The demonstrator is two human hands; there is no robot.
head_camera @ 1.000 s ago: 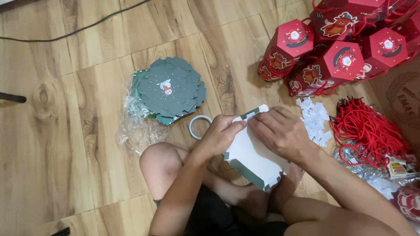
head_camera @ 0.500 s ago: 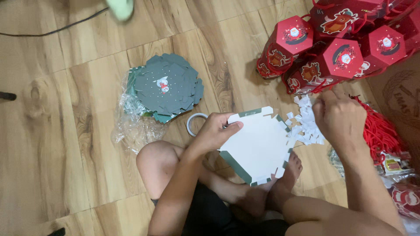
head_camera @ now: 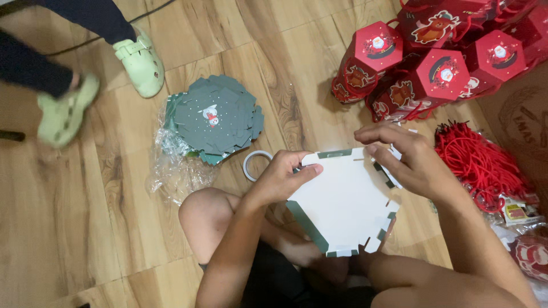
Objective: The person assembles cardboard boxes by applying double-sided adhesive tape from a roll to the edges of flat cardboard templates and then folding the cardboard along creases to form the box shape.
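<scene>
Fingers (head_camera: 297, 171) of the left hand (head_camera: 279, 179) pinch the white card cutout (head_camera: 342, 205) at its upper left edge; right hand (head_camera: 414, 162) curls over its top right corner, tape roll (head_camera: 254, 165) just left

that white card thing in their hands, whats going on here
A person sitting on the wooden floor holds a flat white box blank, green at its edges, with both hands: the left hand grips its left edge, the right hand its upper right corner. A stack of green blanks lies ahead, folded red boxes and red cords to the right. Someone in green shoes stands nearby.
</scene>
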